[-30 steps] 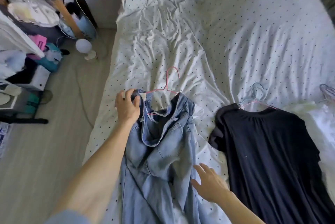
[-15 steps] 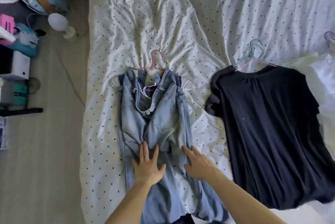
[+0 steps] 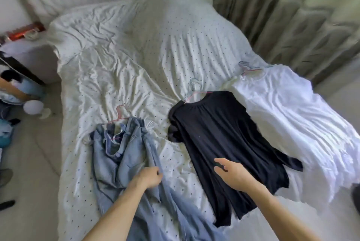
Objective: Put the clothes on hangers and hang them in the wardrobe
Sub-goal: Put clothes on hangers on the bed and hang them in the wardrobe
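Left hand (image 3: 147, 178) tight on jeans (image 3: 116, 162).

left hand (image 3: 148, 177): bare | right hand (image 3: 235, 175): bare | forearms (image 3: 116, 207): bare, uncovered to frame edge

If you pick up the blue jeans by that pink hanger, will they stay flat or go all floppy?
Probably floppy: the light blue denim jeans already lie bunched and wrinkled on the dotted white bed sheet. They likely feel heavyish, since the cloth looks thick. They might slide on the thin pink wire hanger, so lifting slowly seems wise.
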A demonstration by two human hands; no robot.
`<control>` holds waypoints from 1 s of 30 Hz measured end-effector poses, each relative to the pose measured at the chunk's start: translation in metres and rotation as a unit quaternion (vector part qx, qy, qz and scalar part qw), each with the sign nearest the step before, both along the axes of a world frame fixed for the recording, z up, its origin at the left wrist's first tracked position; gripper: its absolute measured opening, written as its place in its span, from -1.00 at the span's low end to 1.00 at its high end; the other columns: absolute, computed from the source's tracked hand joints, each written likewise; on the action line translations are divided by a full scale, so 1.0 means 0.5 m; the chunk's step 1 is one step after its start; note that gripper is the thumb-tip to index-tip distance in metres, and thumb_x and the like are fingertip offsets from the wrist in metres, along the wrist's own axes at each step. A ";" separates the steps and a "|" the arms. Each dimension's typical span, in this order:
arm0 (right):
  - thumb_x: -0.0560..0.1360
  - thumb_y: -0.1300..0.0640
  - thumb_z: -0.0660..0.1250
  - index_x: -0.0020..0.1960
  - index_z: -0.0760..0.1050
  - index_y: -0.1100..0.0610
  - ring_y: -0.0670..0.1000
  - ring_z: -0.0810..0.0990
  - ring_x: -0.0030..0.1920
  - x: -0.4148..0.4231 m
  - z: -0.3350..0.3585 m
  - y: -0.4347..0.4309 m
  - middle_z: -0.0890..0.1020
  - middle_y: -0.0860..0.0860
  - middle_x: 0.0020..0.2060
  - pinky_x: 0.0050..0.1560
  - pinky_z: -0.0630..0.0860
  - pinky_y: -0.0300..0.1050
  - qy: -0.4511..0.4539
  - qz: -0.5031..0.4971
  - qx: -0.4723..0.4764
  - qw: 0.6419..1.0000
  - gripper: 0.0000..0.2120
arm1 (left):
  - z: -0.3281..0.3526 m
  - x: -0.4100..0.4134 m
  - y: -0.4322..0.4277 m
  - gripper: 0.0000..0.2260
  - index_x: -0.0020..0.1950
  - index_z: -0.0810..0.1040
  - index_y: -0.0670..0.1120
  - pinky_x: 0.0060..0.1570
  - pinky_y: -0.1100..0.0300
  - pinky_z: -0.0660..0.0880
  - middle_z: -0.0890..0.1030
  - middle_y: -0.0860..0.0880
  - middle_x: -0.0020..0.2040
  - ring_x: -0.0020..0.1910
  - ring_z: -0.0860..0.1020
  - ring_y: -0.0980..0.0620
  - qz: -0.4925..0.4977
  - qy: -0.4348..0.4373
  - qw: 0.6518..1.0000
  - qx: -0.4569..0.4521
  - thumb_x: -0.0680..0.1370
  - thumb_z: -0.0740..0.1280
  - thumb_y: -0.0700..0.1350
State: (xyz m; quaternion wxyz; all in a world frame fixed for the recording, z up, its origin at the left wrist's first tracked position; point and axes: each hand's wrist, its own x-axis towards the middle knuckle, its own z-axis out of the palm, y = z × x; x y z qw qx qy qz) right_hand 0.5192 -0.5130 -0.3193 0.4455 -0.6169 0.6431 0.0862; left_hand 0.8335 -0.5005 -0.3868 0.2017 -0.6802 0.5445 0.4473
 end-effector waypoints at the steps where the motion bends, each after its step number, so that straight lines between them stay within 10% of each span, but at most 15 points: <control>1: 0.63 -0.16 0.17 0.52 0.29 -0.11 -0.04 0.50 0.33 -0.053 0.037 0.013 0.53 -0.08 0.34 0.20 0.45 -0.21 -0.018 -0.032 -0.019 0.999 -0.53 | 0.037 -0.052 -0.014 -0.59 0.48 0.41 -0.02 0.33 0.09 0.40 0.47 -0.07 0.44 0.37 0.46 -0.09 -0.014 0.011 1.000 -0.017 0.67 0.09 0.07; 10: 0.61 -0.10 0.25 0.40 0.43 -0.17 -0.11 0.52 0.25 -0.525 0.298 0.207 0.55 -0.17 0.29 0.16 0.35 -0.24 -0.005 -0.234 -0.259 0.937 -0.64 | 0.356 -0.594 -0.078 -0.60 0.46 0.42 0.15 0.24 0.21 0.42 0.51 0.09 0.38 0.29 0.51 0.09 -0.177 0.145 0.954 -0.192 0.63 0.16 0.17; 20: 0.58 -0.08 0.29 0.45 0.37 -0.17 -0.07 0.45 0.35 -0.893 0.456 0.472 0.52 -0.14 0.33 0.39 0.37 -0.04 0.109 -0.405 -0.417 0.806 -0.55 | 0.619 -1.120 -0.064 -0.64 0.32 0.53 0.19 0.37 0.06 0.38 0.54 0.17 0.32 0.37 0.42 0.13 -0.397 0.241 0.789 -0.402 0.57 0.18 0.21; 30: 0.62 -0.08 0.22 0.46 0.34 -0.21 -0.14 0.34 0.42 -1.063 0.494 0.716 0.42 -0.23 0.39 0.35 0.27 -0.22 0.191 -0.568 -0.399 0.694 -0.59 | 0.656 -1.564 0.069 -0.69 0.37 0.48 0.21 0.41 0.18 0.30 0.50 0.19 0.32 0.41 0.33 0.18 -0.563 0.360 0.649 -0.363 0.62 0.24 0.13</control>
